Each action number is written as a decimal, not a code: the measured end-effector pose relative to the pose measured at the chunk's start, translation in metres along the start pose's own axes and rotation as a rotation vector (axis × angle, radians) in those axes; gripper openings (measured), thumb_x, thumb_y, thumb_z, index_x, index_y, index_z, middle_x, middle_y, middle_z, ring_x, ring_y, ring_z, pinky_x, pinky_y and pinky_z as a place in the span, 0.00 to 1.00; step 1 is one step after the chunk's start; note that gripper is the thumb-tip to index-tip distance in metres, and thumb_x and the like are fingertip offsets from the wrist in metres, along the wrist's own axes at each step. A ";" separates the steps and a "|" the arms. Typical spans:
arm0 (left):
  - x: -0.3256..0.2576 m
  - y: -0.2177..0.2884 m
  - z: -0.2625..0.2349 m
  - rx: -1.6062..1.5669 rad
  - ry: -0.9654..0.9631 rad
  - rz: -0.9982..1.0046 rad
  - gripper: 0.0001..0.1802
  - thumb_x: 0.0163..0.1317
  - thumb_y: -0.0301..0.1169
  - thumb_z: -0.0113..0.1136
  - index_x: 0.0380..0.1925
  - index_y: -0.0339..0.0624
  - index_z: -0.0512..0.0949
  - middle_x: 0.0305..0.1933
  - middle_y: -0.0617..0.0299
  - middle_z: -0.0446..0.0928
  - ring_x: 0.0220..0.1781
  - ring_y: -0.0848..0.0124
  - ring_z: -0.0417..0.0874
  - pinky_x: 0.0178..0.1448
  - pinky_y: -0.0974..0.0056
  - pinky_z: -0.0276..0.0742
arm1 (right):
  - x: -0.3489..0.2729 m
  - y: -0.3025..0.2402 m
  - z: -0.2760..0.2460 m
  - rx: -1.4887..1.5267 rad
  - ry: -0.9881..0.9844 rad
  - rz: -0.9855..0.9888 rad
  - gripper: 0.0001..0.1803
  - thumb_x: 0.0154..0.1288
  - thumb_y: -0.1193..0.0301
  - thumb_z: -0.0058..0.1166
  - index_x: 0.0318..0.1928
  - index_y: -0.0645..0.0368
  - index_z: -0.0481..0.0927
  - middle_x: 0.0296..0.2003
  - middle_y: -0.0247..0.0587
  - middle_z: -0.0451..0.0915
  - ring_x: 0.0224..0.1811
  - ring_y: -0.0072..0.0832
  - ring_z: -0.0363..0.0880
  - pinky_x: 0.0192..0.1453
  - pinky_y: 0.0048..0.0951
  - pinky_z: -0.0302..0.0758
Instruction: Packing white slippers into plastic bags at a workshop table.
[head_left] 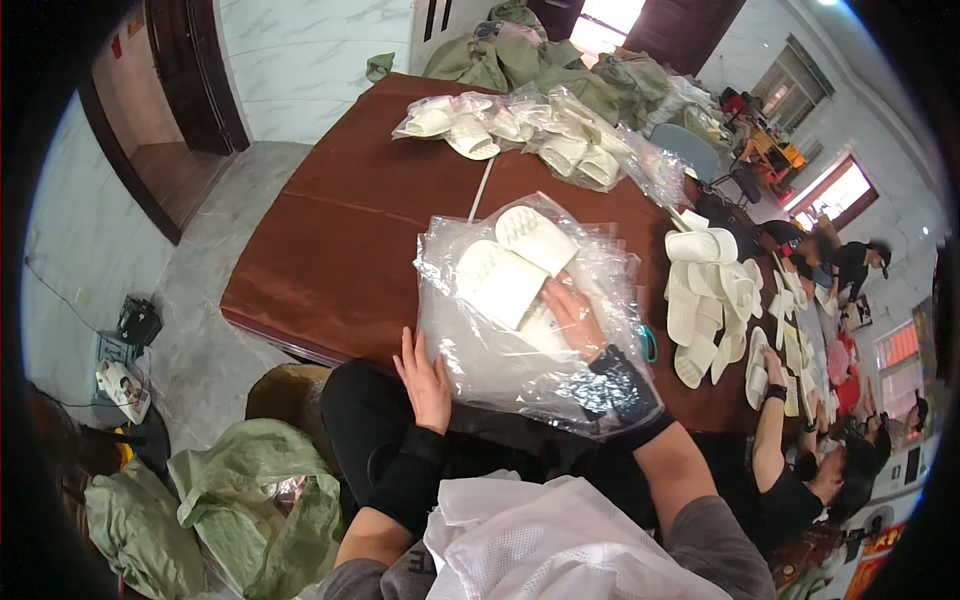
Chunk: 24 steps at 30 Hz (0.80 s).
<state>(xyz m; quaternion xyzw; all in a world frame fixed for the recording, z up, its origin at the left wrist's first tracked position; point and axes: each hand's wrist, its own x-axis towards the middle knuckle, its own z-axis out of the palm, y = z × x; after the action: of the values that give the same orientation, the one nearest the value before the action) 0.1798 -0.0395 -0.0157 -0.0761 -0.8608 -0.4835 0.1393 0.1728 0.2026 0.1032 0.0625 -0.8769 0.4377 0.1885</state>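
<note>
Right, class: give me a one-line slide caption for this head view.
Right hand inside a clear plastic bag with white slippers, left hand pressing its edge on a brown table.

White slippers [515, 262] in clear plastic bags [500, 355], reddish-brown table [350, 230], black sleeves [410, 475], green sacks [250, 505].

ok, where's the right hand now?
Head view, centre: the right hand is inside the clear bag on the brown table, fingers touching the white slippers.
</note>
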 end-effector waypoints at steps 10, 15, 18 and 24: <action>0.026 -0.004 -0.013 -0.167 0.181 0.006 0.12 0.67 0.23 0.49 0.48 0.31 0.76 0.58 0.48 0.75 0.57 0.55 0.78 0.60 0.59 0.72 | -0.026 0.058 -0.007 -0.056 -0.473 -0.144 0.09 0.59 0.71 0.55 0.39 0.61 0.79 0.44 0.47 0.77 0.49 0.43 0.76 0.52 0.38 0.73; 0.066 0.009 -0.026 -0.468 0.072 -0.201 0.15 0.66 0.22 0.53 0.52 0.34 0.75 0.45 0.54 0.80 0.42 0.67 0.82 0.48 0.65 0.77 | -0.035 0.089 0.010 -0.142 -0.386 -0.125 0.12 0.62 0.68 0.53 0.42 0.62 0.79 0.45 0.46 0.78 0.48 0.39 0.78 0.51 0.37 0.73; 0.064 -0.021 -0.040 -0.474 -0.081 -0.210 0.15 0.64 0.18 0.53 0.51 0.36 0.74 0.41 0.58 0.78 0.37 0.73 0.80 0.43 0.69 0.77 | -0.027 0.048 0.019 0.085 -0.353 0.159 0.11 0.63 0.74 0.52 0.45 0.61 0.81 0.48 0.46 0.79 0.49 0.32 0.80 0.52 0.32 0.74; 0.013 -0.009 -0.057 0.005 -0.320 0.093 0.10 0.53 0.17 0.58 0.35 0.38 0.76 0.39 0.56 0.75 0.40 0.61 0.79 0.43 0.62 0.75 | -0.017 0.046 -0.035 0.067 -0.269 0.001 0.13 0.59 0.83 0.51 0.44 0.65 0.82 0.49 0.47 0.80 0.52 0.39 0.79 0.54 0.28 0.76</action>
<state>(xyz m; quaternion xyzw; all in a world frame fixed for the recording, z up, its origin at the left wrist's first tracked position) 0.1740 -0.0933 0.0093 -0.1916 -0.8688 -0.4560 0.0231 0.1859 0.2571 0.0817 0.1262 -0.8792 0.4546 0.0668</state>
